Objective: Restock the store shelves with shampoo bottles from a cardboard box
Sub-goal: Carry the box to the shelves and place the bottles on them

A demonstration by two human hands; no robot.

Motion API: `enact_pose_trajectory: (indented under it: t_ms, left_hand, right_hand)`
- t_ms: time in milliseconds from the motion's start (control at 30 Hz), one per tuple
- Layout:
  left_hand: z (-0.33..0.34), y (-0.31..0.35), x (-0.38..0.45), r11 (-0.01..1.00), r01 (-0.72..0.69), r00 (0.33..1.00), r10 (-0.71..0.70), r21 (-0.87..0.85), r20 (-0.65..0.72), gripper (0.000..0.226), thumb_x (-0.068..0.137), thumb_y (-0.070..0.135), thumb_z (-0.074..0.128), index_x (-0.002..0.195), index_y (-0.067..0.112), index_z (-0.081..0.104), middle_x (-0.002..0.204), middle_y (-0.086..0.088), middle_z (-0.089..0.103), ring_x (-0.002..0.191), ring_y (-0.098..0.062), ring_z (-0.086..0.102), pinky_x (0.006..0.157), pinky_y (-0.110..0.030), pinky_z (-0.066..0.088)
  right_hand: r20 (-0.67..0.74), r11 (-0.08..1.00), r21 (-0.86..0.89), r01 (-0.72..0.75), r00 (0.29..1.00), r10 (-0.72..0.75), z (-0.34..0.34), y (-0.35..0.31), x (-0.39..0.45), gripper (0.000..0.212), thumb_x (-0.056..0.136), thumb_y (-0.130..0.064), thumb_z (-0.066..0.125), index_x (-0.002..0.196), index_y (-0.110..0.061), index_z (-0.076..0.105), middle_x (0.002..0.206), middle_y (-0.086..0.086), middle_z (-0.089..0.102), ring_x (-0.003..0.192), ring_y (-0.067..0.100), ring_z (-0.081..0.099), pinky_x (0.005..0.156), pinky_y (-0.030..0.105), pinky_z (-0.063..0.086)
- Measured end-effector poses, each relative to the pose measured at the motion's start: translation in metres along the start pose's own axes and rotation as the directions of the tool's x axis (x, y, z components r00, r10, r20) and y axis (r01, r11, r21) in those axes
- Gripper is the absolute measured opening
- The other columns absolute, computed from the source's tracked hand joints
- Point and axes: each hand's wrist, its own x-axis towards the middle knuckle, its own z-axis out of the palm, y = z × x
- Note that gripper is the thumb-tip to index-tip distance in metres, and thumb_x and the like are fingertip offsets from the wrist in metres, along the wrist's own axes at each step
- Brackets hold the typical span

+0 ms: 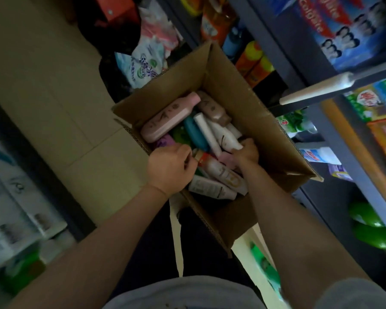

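Observation:
An open cardboard box point(270, 134) stands on the floor, full of several shampoo bottles lying jumbled. A large pink bottle point(167, 119) lies at the box's far left, a brown one point(214, 108) beyond it, a teal one point(194, 132) in the middle. My right hand point(245, 151) is inside the box with its fingers curled round a white bottle point(223, 134). My left hand point(169, 168) reaches in at the box's left wall, fingers curled round the orange cap of a pale bottle point(221, 170). More white bottles point(210, 186) lie near the front.
Dark metal shelves point(272, 47) on the right carry toothpaste boxes point(334, 25), orange bottles point(252, 63) and green packs point(372, 99). Plastic bags of goods point(147, 63) lie beyond the box. Pale floor tiles point(54, 85) spread left. White packages point(13, 208) stand at far left.

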Motion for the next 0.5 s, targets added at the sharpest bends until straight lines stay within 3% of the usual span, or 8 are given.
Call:
enact_pose_trajectory:
  t_ms: [100,267,333,367,433,500]
  left_hand:
    - [0.0,0.002,0.001,0.999,-0.003,1.0,0.003,0.04,0.007,0.027,0.085,0.031,0.051,0.065,0.016,0.061,0.057,0.002,0.056,0.048,-0.018,0.049,0.045,-0.026,0.038]
    - [-0.009,0.008,0.004,0.998,0.039,0.99,-0.046,0.057,0.134,0.035,0.083,0.038,0.044,0.063,0.016,0.062,0.058,0.0,0.057,0.047,-0.022,0.054,0.046,-0.023,0.033]
    - [-0.014,0.014,0.003,0.99,0.139,0.964,-0.13,-0.021,0.23,0.034,0.085,0.041,0.047,0.082,0.016,0.07,0.077,-0.003,0.064,0.068,-0.026,0.064,0.053,-0.029,0.046]
    - [-0.018,0.02,0.004,0.973,0.212,0.934,-0.175,-0.089,0.312,0.033,0.086,0.04,0.054,0.102,0.017,0.07,0.097,-0.005,0.065,0.088,-0.026,0.065,0.066,-0.035,0.052]
    - [-0.027,0.042,0.01,0.945,0.25,0.908,-0.152,-0.212,0.39,0.063,0.081,0.042,0.067,0.137,0.017,0.051,0.134,-0.008,0.052,0.124,-0.025,0.05,0.096,-0.04,0.049]
    - [-0.039,0.077,0.018,0.935,0.161,0.933,-0.04,-0.316,0.357,0.089,0.076,0.045,0.075,0.149,0.018,0.034,0.149,-0.008,0.04,0.138,-0.025,0.036,0.11,-0.042,0.038]
  right_hand:
    - [0.031,0.999,0.024,0.029,0.999,-0.03,0.003,0.0,-0.019,0.041,0.09,-0.016,0.066,0.126,-0.005,0.05,0.126,0.011,0.058,0.114,0.028,0.056,0.08,0.029,0.04]
    - [-0.062,0.992,0.013,0.128,0.99,-0.127,-0.023,-0.017,-0.061,0.039,0.083,-0.03,0.07,0.114,-0.007,0.062,0.105,0.008,0.065,0.092,0.024,0.062,0.067,0.025,0.039]
    - [-0.156,0.984,0.047,0.17,0.974,-0.161,-0.047,-0.018,-0.088,0.036,0.077,-0.037,0.072,0.102,-0.012,0.065,0.093,0.002,0.066,0.078,0.019,0.06,0.057,0.025,0.039]
    - [-0.202,0.977,0.083,0.197,0.963,-0.177,-0.062,-0.019,-0.103,0.033,0.075,-0.039,0.072,0.096,-0.014,0.065,0.088,0.001,0.067,0.073,0.017,0.06,0.051,0.025,0.038]
    - [-0.255,0.951,0.199,0.238,0.949,-0.185,-0.094,-0.017,-0.134,0.028,0.073,-0.041,0.072,0.083,-0.015,0.066,0.077,0.0,0.066,0.066,0.014,0.06,0.048,0.024,0.04]
    - [-0.284,0.92,0.268,0.285,0.936,-0.208,-0.129,-0.017,-0.165,0.025,0.074,-0.04,0.071,0.078,-0.016,0.066,0.071,-0.002,0.064,0.063,0.009,0.057,0.048,0.025,0.038]
